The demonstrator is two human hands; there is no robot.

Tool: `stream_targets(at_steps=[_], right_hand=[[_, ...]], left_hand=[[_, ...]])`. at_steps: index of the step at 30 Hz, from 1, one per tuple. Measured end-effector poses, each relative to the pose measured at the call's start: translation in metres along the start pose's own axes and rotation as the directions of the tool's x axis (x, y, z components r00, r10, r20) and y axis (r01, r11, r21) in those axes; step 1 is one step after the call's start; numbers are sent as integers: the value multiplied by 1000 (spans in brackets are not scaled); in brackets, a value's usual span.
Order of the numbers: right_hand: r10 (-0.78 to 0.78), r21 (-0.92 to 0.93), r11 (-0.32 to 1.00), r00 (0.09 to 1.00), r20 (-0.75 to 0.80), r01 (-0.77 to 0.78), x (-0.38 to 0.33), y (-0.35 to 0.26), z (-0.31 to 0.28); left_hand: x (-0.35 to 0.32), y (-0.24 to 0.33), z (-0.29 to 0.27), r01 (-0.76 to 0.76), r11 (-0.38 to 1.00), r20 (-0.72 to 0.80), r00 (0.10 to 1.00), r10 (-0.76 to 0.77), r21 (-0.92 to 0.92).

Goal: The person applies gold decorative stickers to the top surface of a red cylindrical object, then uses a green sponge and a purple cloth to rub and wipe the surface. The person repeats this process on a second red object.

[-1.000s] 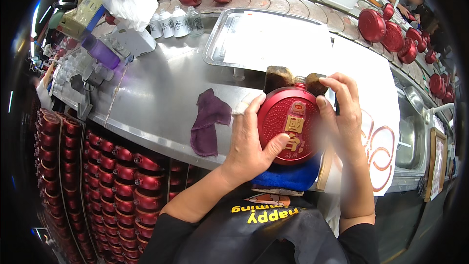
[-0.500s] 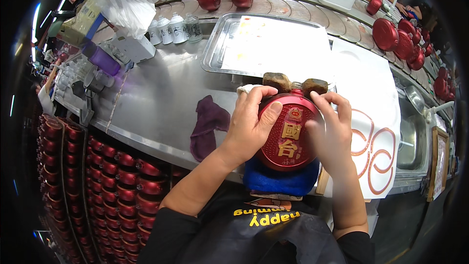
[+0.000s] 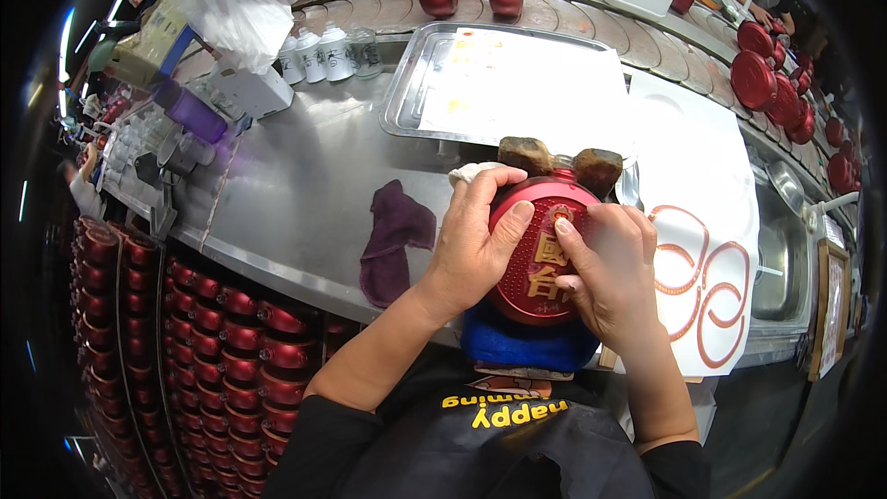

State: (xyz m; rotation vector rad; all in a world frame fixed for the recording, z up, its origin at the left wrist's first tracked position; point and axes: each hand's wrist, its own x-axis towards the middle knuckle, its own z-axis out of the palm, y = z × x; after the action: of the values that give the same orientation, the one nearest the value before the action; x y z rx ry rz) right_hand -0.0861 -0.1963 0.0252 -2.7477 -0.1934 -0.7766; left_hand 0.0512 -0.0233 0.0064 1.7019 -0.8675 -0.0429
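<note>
While both hands' fingers (image 3: 506, 226) grasp round glossy red bottle (image 3: 536, 249), blue cloth (image 3: 527, 342) beneath.

Round red flask (image 3: 540, 249) with gold emblem, face up, on blue cushion (image 3: 527, 346)

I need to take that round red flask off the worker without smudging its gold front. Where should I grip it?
Grip the round red ceramic flask by its curved rim, one palm on each side, as the left hand and right hand do now. Its flat embossed face points up, so only the rounded edges offer a hold clear of the gold.
</note>
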Motion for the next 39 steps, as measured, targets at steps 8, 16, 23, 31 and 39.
stream_targets(at_steps=[8,16,23,31,39], right_hand=[[12,24,1000,1000,-21,-12,0,0,1],[6,6,1000,999,41,-6,9,-5,-4],[10,27,1000,1000,9,-10,1,1,0],[300,498,846,943,-146,-192,13,17,-27],[322,530,695,869,375,-486,43,49,-48]], left_hand=[[0,-1,0,-15,1000,-5,1000,15,5],[0,-1,1,-9,1000,-16,1000,9,-8],[0,-2,1,-23,1000,-17,1000,23,-14],[5,7,-1,-28,990,-3,1000,29,139],[15,21,-2,27,939,44,998,-45,342]])
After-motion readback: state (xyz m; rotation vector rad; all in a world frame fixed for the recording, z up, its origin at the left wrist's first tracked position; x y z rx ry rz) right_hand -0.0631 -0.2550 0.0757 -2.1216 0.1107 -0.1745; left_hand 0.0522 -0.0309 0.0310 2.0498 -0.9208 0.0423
